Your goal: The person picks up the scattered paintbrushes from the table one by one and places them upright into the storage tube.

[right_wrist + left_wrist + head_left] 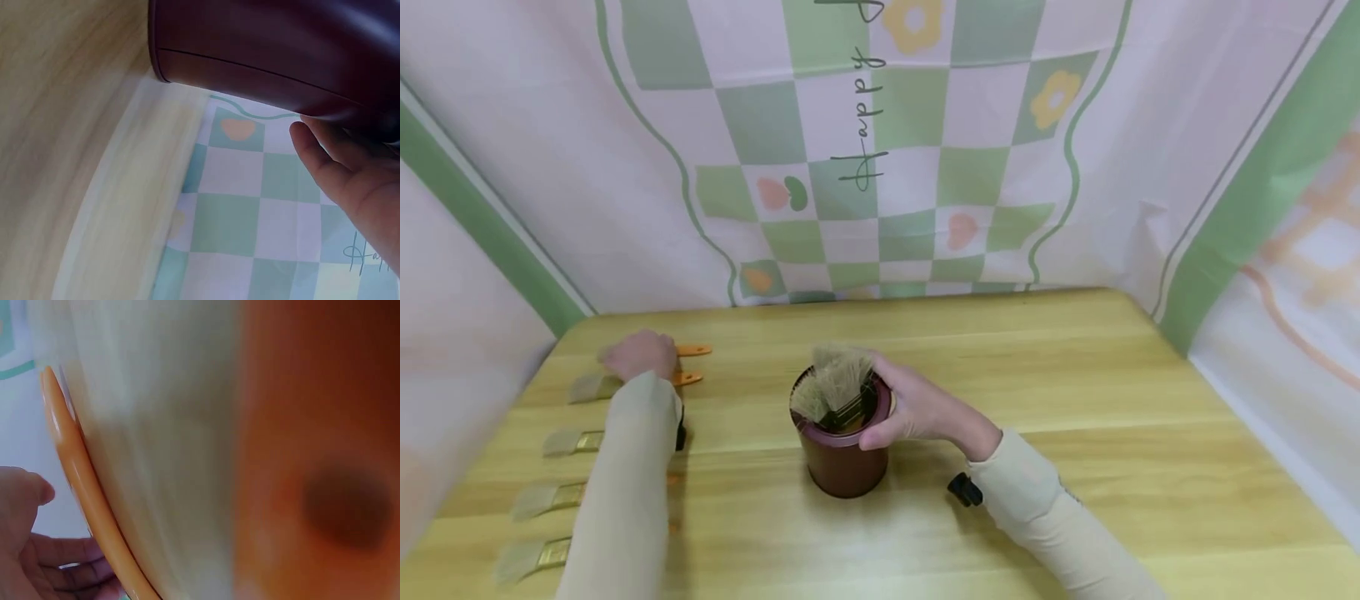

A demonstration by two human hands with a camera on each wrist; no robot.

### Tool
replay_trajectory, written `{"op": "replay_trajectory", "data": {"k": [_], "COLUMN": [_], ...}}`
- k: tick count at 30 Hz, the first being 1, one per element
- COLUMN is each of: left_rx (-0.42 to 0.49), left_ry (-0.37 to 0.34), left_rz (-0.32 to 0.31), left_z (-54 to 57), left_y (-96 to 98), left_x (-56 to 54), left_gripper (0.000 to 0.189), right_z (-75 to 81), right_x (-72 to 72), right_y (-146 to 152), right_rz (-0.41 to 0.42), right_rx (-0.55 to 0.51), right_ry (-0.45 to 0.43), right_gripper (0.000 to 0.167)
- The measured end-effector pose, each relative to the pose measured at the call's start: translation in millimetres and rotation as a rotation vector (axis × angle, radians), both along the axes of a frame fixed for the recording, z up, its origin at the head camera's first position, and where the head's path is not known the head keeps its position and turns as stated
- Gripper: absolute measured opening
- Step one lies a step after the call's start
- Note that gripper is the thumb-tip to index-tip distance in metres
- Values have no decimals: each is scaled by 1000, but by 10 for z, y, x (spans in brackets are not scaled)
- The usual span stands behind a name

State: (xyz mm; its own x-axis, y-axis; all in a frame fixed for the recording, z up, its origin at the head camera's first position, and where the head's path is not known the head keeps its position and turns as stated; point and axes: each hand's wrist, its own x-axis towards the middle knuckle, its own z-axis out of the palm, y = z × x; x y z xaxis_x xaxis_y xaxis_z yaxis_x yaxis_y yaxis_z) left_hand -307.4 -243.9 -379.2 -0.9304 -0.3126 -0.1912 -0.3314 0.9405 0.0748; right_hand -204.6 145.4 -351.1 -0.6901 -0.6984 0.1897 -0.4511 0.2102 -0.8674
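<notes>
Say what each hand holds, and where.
Right hand: the can, by its upper side. Left hand: at a brush handle; grip unclear.

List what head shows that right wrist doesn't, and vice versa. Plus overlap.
Head only: the left hand at the far end of a row of loose brushes, the bristles sticking up out of the dark red can, and the beige sleeves on both arms.

Right wrist only: a thin line running lengthwise along the can's side.

Both: the can, the right hand at it, the wooden table and the checkered cloth with lettering.
</notes>
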Motion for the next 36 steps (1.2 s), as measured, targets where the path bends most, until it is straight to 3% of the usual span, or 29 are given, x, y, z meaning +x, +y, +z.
{"op": "replay_trajectory", "data": {"k": [2,4,8,12,18,23,25,28,33,36], "left_rx": [25,32,32,58,149,197,182,143,66,69], "left_ry": [18,6,-17,1,86,102,91,60,38,32], "left_rz": [130,176,209,201,137,222,258,263,192,188], "left_z": [9,12,27,73,103,71,49,36,72,71], "left_y": [14,28,35,72,91,62,54,46,77,96], "left_x": [-44,-85,-139,-113,-90,-87,-83,-85,-122,-134], "left_gripper": [60,59,59,49,28,35,36,33,35,41], "right_z": [10,27,58,67,56,24,13,14,28,25], "right_x": [-7,-12,-21,-18,0,25,38,55,63,57], "right_y": [-6,-17,-33,-35,-32,-57,-69,-70,-20,6], "right_rz": [5,14,20,19,1,14,21,26,9,12], "right_rx": [3,1,-1,4,16,4,10,10,1,4], "right_ry": [17,29,38,45,53,21,3,-22,-33,-25], "right_gripper": [114,114,114,114,116,114,113,112,113,113]}}
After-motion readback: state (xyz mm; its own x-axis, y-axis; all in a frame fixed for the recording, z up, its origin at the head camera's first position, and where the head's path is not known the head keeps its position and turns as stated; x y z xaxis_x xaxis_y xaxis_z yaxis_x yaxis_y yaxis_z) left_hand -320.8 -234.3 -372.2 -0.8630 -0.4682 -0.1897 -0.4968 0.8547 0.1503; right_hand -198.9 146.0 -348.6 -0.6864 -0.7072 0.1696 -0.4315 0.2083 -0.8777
